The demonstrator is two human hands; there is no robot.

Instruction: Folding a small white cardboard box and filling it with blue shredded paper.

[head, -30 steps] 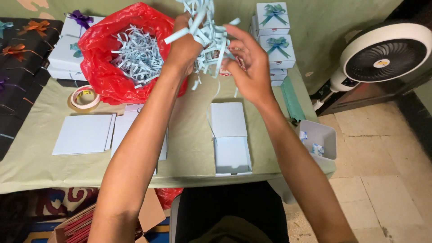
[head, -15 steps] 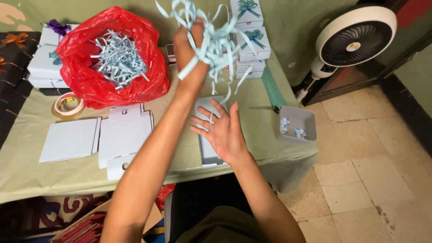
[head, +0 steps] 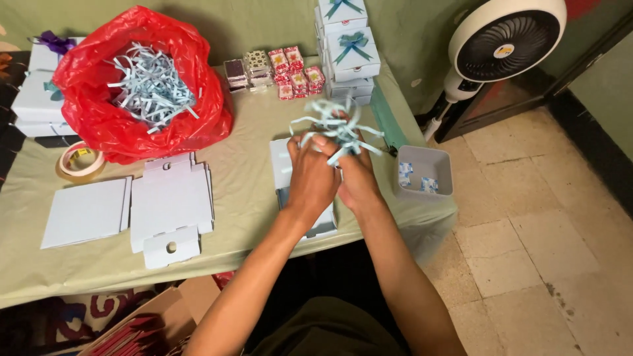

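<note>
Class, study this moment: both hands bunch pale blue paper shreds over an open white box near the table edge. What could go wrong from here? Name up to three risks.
1. Loose strands of the paper shreds stick out past the left hand and right hand; some may drop outside the open white box.
2. The box overhangs the table front; pressing down could tip it off.
3. The small grey tray sits at the table corner, where an elbow might knock it.
</note>
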